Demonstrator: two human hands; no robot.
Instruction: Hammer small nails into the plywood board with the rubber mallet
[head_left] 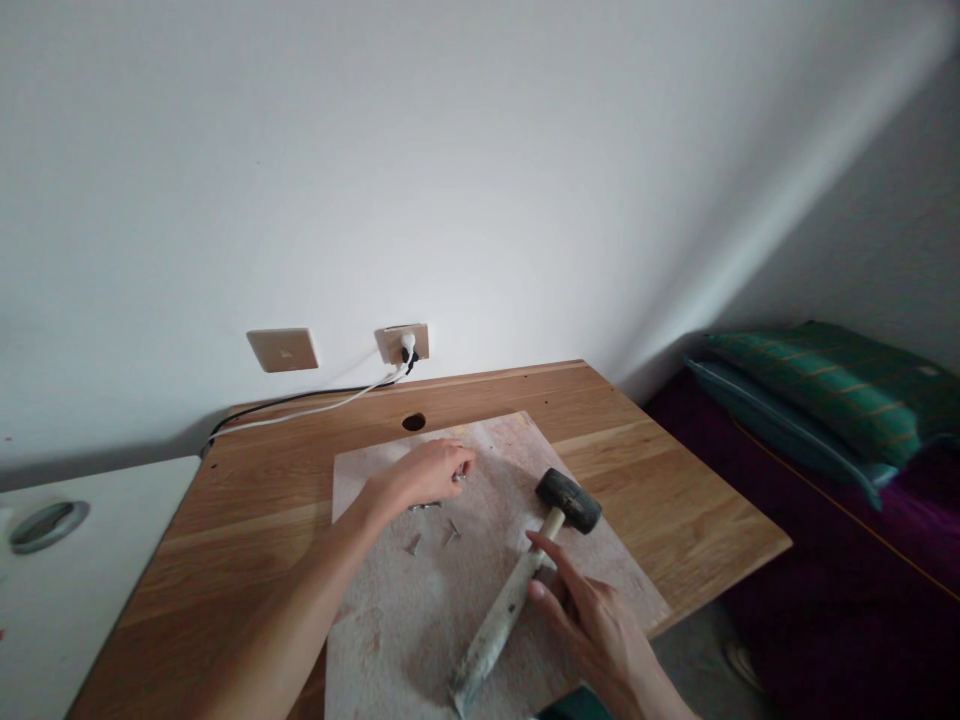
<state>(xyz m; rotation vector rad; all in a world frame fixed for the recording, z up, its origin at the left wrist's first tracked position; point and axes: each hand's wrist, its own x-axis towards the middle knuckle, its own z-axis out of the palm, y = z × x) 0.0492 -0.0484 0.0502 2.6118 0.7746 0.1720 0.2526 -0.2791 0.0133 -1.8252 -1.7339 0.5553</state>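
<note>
A black-headed rubber mallet (568, 500) lies slantwise over a pale, stained board (390, 620). Its handle is wrapped in worn whitish material. My right hand (589, 610) is closed loosely at the handle's upper part, index finger across it and thumb along its near side; the other fingers are partly hidden. My left hand (439, 468) is over the board's far half, fingers pinched, with a bit of shiny metal showing at the fingertips, apparently a nail (460, 474). Several loose nails (414, 545) lie on the board just below that hand.
The board rests on a wooden tabletop (637, 460) with a round cable hole (414, 422). White and black cords (322, 405) run along the wall to a socket (405, 345). A white surface (97, 560) adjoins at left. Cushions (825, 390) lie on purple cloth at right.
</note>
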